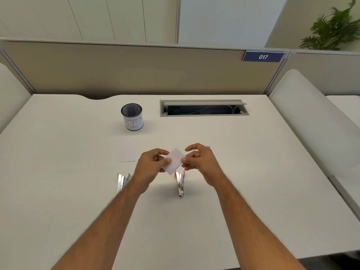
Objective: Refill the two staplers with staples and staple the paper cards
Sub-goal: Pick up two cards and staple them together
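A small white paper card (175, 160) is held above the desk between both hands. My left hand (151, 166) pinches its left edge and my right hand (198, 159) pinches its right edge. Below the card a red-trimmed stapler (180, 183) lies on the desk with its top swung open. A second stapler (121, 182), silver, lies open to the left, partly hidden by my left forearm. Another white card (126, 152) lies flat on the desk to the left of my hands. A small blue-grey object (208, 147) peeks out behind my right hand.
A black mesh cup (132, 116) with a paper label reading BIN stands at the back of the white desk (58, 172). An open cable tray (203, 108) is set into the desk to the right of the cup. Partition walls border the desk at the back and sides.
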